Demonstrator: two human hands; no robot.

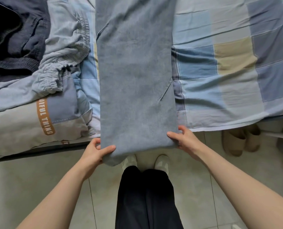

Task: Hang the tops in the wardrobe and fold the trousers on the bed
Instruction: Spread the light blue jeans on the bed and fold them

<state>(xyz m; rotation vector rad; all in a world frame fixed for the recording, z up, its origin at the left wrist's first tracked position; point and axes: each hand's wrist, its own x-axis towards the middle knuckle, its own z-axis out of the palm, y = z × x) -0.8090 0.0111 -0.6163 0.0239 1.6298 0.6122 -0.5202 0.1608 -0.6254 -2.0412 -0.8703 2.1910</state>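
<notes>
A bed [220, 66] with a blue, grey and tan checked sheet fills the upper view. Grey-blue trousers [135, 76] lie flat down its middle, legs together, their long axis running straight away from the person; the near end hangs just over the bed edge, above the floor. To the left lie more crumpled clothes [38, 47], dark and pale blue. The left hand [96, 151] pinches the near left corner, thumb on top, fingers curled beneath. The right hand [183, 139] pinches the near right corner likewise. Both hands are equally near, so the likely next fold carries this end forward, along the trousers' length.
</notes>
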